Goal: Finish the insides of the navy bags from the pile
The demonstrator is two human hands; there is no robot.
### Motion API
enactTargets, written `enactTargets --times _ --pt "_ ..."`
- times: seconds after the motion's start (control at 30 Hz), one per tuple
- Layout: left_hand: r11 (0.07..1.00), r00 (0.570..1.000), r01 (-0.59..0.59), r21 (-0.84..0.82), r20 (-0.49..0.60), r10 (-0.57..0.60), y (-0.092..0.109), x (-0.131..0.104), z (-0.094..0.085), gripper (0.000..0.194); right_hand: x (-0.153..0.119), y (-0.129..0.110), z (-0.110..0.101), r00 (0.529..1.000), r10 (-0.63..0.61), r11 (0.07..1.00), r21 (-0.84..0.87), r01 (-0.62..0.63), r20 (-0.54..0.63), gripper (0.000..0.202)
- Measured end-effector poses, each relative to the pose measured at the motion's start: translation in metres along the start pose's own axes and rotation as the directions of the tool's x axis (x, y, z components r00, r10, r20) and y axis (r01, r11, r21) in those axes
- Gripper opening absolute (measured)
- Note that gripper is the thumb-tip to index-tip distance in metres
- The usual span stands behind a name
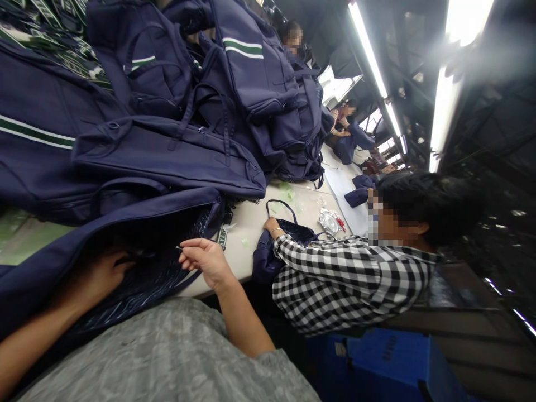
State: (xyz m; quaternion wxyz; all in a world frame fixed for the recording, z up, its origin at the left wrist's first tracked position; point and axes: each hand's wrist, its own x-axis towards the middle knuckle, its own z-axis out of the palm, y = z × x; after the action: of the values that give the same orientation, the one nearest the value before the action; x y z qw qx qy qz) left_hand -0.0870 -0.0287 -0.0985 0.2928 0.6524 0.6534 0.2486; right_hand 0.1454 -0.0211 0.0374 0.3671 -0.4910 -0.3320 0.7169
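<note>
A navy blue bag [138, 209] lies open across my lap and the table edge, its dark patterned lining [138, 296] showing. My left hand [98, 276] reaches inside it, fingers bent around something lost in the shadow. At the bag's right end, my right hand [203, 259] is closed in a pinch, with a tiny light-tipped thing between thumb and forefinger that is too small to name. Just beyond those fingers, a dark green tag with white lettering [221, 237] hangs by the bag's end.
Navy bags with green-and-white stripes [243, 47] are heaped on the table [247, 215]. To the right, a co-worker in a checked shirt [335, 273] handles another navy bag [266, 251]. Near them lies a silvery bundle [330, 220]. A blue bin [389, 357] stands below.
</note>
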Motion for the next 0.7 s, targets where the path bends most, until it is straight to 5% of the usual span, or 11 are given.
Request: enactTargets --times 0.13,0.3,0.43,0.57,0.7 --pt "0.999 1.0 0.017 0.046 0.001 -0.017 0.011 -0.004 -0.006 0.05 0.001 0.006 0.0 1.0 -0.023 0.959 -0.282 0.018 -0.013 0.017" --pt "0.996 0.998 0.026 0.083 0.055 -0.031 0.019 -0.008 -0.008 0.048 0.003 0.016 0.0 0.991 -0.132 0.707 -0.702 0.08 -0.02 0.009" --pt "0.995 0.991 -0.011 -0.103 0.133 0.025 0.045 -0.015 -0.011 0.051 0.005 0.019 0.003 0.996 -0.088 0.764 -0.642 0.067 -0.001 0.009" --pt "0.918 0.944 0.158 -0.363 0.329 -0.032 0.088 -0.021 -0.026 0.059 0.005 0.016 0.008 1.0 -0.023 0.873 -0.487 0.023 0.006 0.008" --pt "0.855 0.955 0.257 -0.451 0.252 -0.154 0.105 -0.023 -0.038 0.058 0.005 0.017 0.016 0.999 -0.01 0.906 -0.424 -0.004 -0.033 0.007"
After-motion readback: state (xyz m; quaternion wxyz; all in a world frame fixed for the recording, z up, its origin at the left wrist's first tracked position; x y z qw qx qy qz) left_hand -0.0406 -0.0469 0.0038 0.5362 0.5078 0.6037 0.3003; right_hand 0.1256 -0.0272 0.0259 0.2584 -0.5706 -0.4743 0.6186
